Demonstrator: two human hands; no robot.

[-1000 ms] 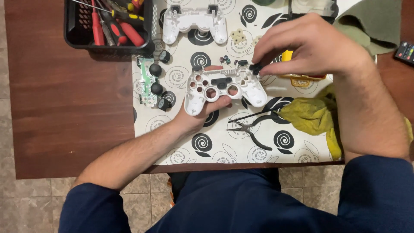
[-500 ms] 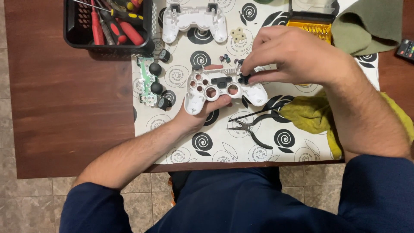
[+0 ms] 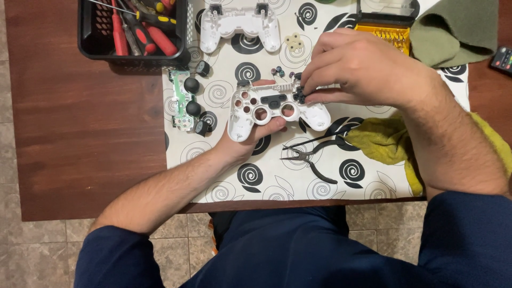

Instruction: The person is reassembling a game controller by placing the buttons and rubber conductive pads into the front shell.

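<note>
Two hands on white controller shell (image 3: 266,106), mid-mat. Left hand (image 3: 250,140) cups shell from below, fingers curled round it. Right hand (image 3: 362,72) pinches small black part (image 3: 300,95) at shell's right side. Spiral-print mat (image 3: 277,176) on brown wooden table (image 3: 90,138); pliers (image 3: 312,154) just below shell; tiled floor past table's near edge.

No pkgs, labels, signs or screens visible on the table (image 3: 80,133).
</note>
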